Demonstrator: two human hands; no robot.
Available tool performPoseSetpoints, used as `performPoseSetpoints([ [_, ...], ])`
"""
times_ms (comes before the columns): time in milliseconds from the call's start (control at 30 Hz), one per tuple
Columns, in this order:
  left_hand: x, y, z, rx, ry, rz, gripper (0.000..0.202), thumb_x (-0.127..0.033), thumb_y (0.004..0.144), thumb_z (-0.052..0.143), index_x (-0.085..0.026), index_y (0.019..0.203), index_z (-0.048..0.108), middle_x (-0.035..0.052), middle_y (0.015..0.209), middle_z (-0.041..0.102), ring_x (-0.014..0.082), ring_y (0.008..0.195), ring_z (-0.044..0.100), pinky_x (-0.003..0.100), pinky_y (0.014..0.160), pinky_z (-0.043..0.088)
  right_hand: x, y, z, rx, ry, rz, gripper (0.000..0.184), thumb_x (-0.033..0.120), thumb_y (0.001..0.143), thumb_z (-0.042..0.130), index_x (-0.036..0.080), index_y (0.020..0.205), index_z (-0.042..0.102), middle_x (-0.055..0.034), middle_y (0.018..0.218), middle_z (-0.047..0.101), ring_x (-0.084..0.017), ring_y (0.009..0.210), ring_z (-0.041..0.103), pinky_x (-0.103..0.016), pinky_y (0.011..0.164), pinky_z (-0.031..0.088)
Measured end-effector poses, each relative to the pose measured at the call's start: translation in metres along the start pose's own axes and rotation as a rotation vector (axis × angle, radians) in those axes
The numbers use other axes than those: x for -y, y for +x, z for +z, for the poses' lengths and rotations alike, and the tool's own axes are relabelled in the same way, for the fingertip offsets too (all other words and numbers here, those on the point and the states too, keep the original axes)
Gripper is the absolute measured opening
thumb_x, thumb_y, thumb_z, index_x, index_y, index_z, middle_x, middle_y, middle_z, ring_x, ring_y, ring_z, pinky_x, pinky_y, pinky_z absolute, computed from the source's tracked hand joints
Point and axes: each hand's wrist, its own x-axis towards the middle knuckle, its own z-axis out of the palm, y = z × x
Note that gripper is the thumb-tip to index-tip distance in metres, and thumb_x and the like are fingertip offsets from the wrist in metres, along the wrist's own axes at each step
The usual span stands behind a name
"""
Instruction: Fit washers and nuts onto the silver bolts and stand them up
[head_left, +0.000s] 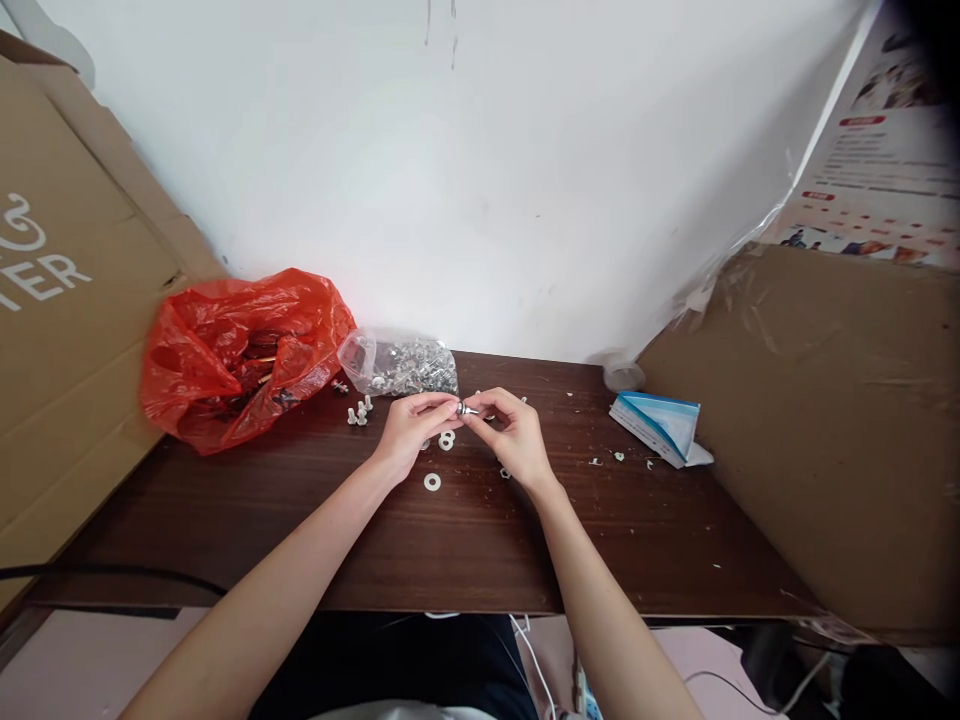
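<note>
Above the middle of the table, my left hand [409, 430] and my right hand [516, 440] meet fingertip to fingertip around a small metal bolt [468, 410]. The left fingers pinch its thicker end, where a dark ring shows. At the thin end, the right thumb and fingers are closed on it, and they cover part of it. Below the hands lie flat washers [433, 482], some of them overlapping. A small nut [505, 474] rests under my right hand. Several bolts [361, 413] stand on their heads to the left.
A clear bag [409, 366] of metal hardware lies against the wall, beside a red plastic bag [217, 350] with dark contents. A blue-and-white packet [656, 425] and scattered scraps lie at right. Cardboard [817, 430] walls both sides. A black cable [112, 572] crosses the front left.
</note>
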Motion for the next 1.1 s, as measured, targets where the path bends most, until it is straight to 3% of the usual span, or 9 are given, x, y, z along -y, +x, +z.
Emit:
performPoseSetpoints([
  [333, -0.003, 0.001, -0.003, 0.025, 0.076, -0.004, 0.033, -0.026, 0.057, 0.084, -0.010, 0.083, 0.070, 0.0066, 0.082, 0.071, 0.0175, 0.077, 0.067, 0.036, 0.083, 0.054, -0.002, 0.001, 0.001, -0.009, -0.013, -0.028, 0.013, 0.026, 0.080, 0.065, 0.019, 0.091, 0.068, -0.0037, 0.089, 0.063, -0.012, 0.074, 0.056, -0.026, 0.069, 0.048],
  [567, -0.003, 0.002, -0.004, 0.029, 0.166, 0.116, 0.024, -0.020, 0.058, 0.080, -0.013, 0.077, 0.069, 0.0043, 0.084, 0.069, 0.0154, 0.082, 0.063, 0.030, 0.081, 0.049, -0.004, 0.001, 0.002, 0.027, -0.050, 0.002, 0.019, 0.035, 0.085, 0.060, 0.019, 0.092, 0.066, -0.0047, 0.090, 0.064, -0.014, 0.079, 0.057, -0.026, 0.071, 0.046],
  [833, -0.002, 0.000, 0.001, 0.165, 0.204, 0.282, 0.014, -0.014, 0.061, 0.074, -0.013, 0.073, 0.066, 0.0034, 0.082, 0.064, 0.0152, 0.083, 0.062, 0.031, 0.081, 0.053, 0.000, -0.002, 0.008, 0.023, -0.248, -0.038, 0.040, 0.038, 0.097, 0.034, 0.017, 0.066, 0.049, -0.0013, 0.067, 0.051, -0.012, 0.063, 0.047, -0.025, 0.063, 0.035],
  [1100, -0.003, -0.002, 0.003, 0.188, 0.237, 0.325, 0.016, -0.016, 0.067, 0.073, -0.013, 0.080, 0.065, 0.0047, 0.088, 0.066, 0.0157, 0.088, 0.063, 0.031, 0.086, 0.051, -0.010, -0.002, 0.017, -0.024, 0.005, 0.218, 0.055, 0.054, 0.093, 0.033, 0.017, 0.053, 0.042, 0.0024, 0.050, 0.040, -0.009, 0.049, 0.035, -0.024, 0.052, 0.028],
])
